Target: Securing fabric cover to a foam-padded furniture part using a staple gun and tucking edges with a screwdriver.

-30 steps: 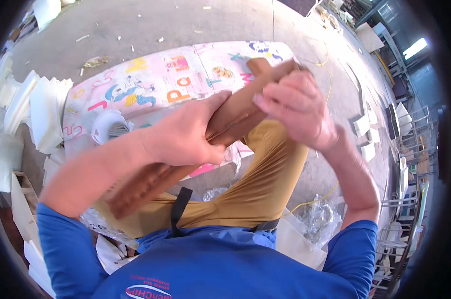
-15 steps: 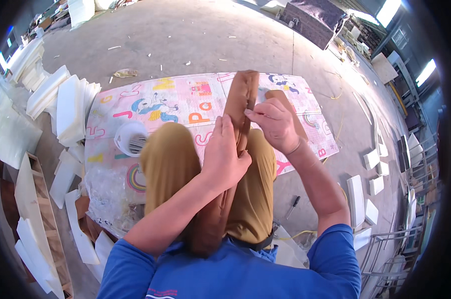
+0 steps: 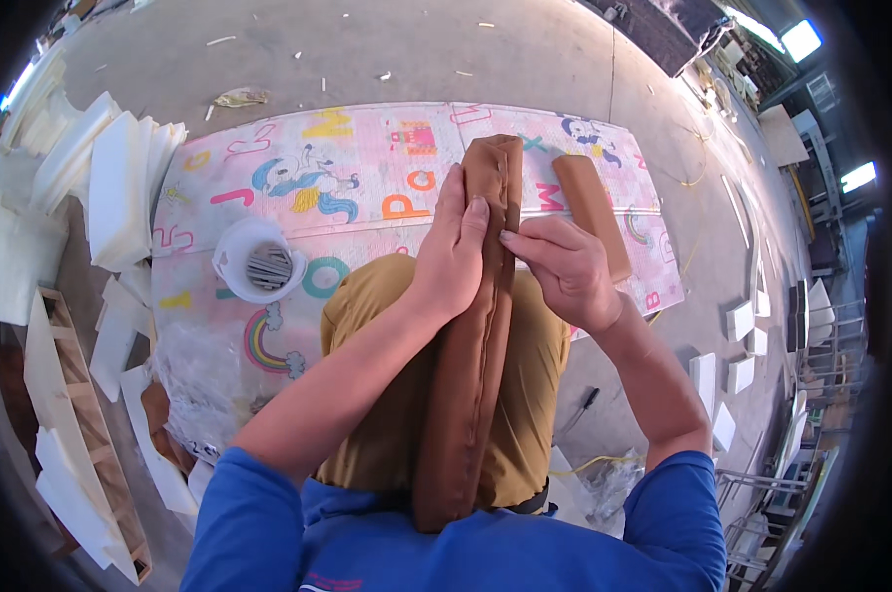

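Note:
A long, narrow brown padded piece with a lengthwise seam lies between my thighs, its far end tilted over the mat. My left hand holds it from the left side, fingers flat along its edge and thumb on top near the seam. At the right side of the seam my right hand is closed in a pinch. What sits between those fingertips is too small to make out. A second brown padded piece rests on the printed mat, beyond my right hand.
On the mat at left stands a white bucket with several grey sticks inside. Crumpled clear plastic lies nearer me. White foam blocks and a wooden frame are on the left; more foam pieces lie right. A black pen-like tool is on the floor.
My left hand has slid farther up the brown piece, thumb now on top near the seam. My right hand has come down slightly along the seam. The view has shifted.

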A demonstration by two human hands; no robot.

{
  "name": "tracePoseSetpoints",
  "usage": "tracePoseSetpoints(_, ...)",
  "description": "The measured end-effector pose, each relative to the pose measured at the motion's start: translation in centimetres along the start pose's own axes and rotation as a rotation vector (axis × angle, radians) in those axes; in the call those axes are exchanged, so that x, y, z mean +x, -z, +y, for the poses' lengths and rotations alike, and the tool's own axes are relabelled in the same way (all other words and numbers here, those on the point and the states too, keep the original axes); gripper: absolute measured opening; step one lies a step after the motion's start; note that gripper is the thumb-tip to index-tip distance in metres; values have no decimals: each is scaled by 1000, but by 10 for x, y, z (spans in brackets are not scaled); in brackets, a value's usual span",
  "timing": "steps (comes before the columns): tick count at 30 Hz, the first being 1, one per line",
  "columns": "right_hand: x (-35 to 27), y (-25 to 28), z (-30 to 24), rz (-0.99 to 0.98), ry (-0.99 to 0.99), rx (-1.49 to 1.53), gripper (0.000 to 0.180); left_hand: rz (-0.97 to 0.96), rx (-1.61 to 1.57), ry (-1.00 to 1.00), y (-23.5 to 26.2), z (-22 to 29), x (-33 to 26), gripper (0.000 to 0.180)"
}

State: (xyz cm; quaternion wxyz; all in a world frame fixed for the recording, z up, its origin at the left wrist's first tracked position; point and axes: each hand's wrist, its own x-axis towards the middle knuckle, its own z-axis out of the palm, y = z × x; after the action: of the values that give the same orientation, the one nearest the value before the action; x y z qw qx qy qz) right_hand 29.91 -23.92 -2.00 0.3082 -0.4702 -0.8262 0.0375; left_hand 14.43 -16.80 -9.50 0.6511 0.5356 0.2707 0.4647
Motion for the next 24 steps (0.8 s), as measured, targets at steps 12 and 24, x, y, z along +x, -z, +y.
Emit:
tracePoseSetpoints(12,21,14,4,-97,-650,450,17,2,583,-292,-8,15,6,49)
tracePoseSetpoints(24,48,16,-4,-260,-904,627,15,54,570,-224,-4,20,3,47)
